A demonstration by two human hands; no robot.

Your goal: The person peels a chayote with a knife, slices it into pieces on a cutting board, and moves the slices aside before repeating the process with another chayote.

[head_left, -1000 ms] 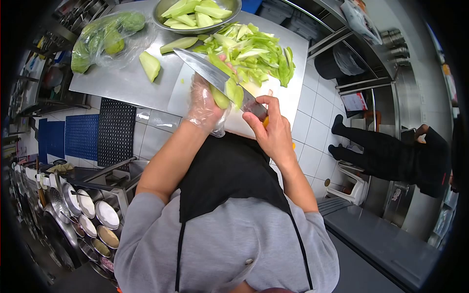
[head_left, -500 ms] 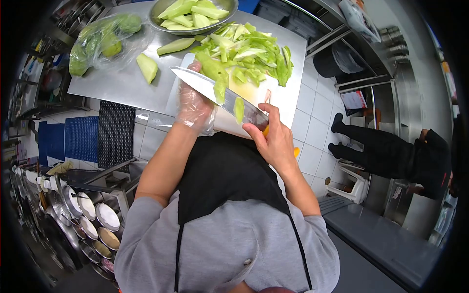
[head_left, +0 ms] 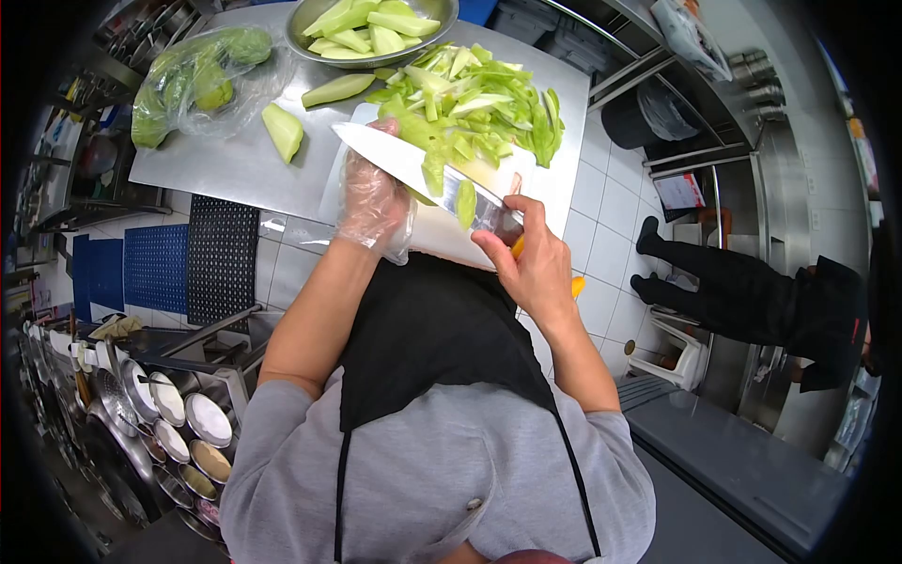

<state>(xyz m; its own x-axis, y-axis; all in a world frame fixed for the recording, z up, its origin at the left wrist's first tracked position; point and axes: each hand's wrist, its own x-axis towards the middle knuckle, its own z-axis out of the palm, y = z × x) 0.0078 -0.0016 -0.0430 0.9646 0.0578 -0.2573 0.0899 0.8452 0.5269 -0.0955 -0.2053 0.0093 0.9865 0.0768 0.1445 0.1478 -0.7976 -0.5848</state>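
Observation:
My right hand (head_left: 536, 258) grips the yellow-handled kitchen knife (head_left: 402, 158), whose broad blade points up and left. A slice of green peel (head_left: 466, 203) clings to the blade. Behind the blade, my left hand (head_left: 368, 199), in a clear plastic glove, is closed around a green vegetable piece mostly hidden by knife and fingers. Below both hands lies a white cutting board (head_left: 434, 230). A heap of pale green peelings and scraps (head_left: 489, 99) covers its far side and spills onto the steel table (head_left: 211, 179). Two peeled wedges (head_left: 283, 133) rest on the table farther left.
A metal bowl (head_left: 299, 45) of peeled pieces stands at the table's far edge. Left of it sits a clear plastic bag (head_left: 240, 103) with whole green vegetables. A dark bin (head_left: 625, 122) stands beyond the right side. Another person in black (head_left: 752, 291) is at the right.
The knife and my right hand have shifted slightly right, and the blade is turned a little differently. The peel slice has moved with it. My left hand keeps nearly the same place.

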